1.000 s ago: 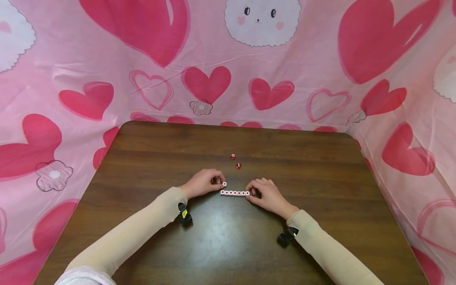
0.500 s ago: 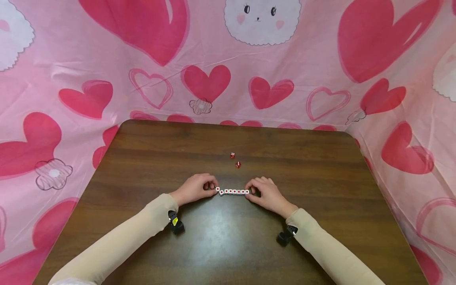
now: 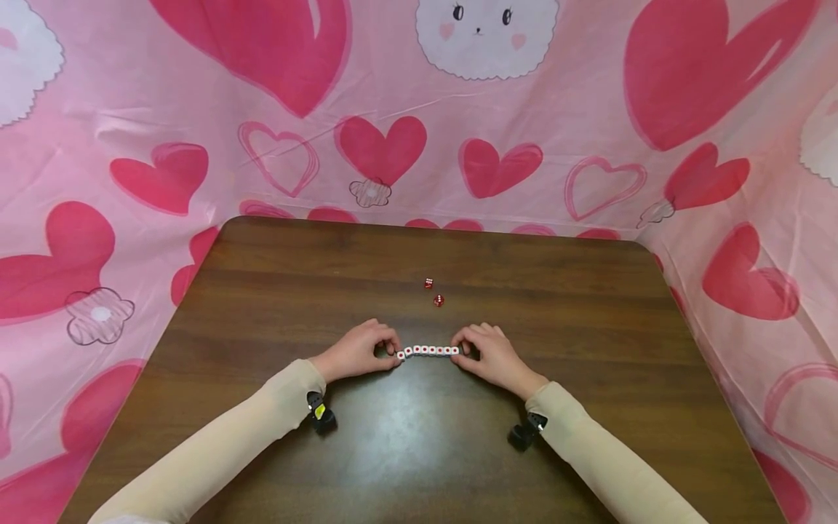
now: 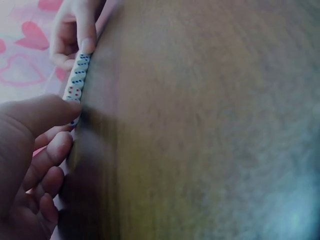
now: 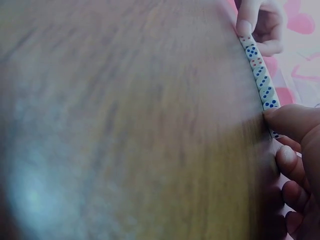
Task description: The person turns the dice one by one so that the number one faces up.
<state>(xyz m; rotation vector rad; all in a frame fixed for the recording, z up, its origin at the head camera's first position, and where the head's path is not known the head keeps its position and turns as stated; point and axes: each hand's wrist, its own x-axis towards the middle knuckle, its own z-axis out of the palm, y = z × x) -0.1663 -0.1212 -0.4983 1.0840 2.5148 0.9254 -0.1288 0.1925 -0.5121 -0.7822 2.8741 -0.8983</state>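
Note:
Several small white dice with large red dots on top stand side by side in a row (image 3: 428, 351). At the left end my left hand (image 3: 358, 351) pinches the last die (image 3: 401, 355) between thumb and fingers. My right hand (image 3: 496, 356) pinches the die (image 3: 455, 351) at the right end in the same way. The row bends slightly toward me at its left end. In the left wrist view blue and red pips show on the sides of the dice (image 4: 78, 75). The right wrist view shows the right thumb (image 5: 287, 120) partly hiding the nearest dice.
Two translucent red dice, one farther back (image 3: 428, 283) and one nearer (image 3: 439, 300), lie on the brown wooden table (image 3: 556, 291) beyond the row. Pink heart-patterned cloth (image 3: 445, 109) surrounds the table's back and sides.
My left hand has brought a separate die from behind the row down to its left end. The left-end dice have shifted closer into line. My right hand has stayed at the right end.

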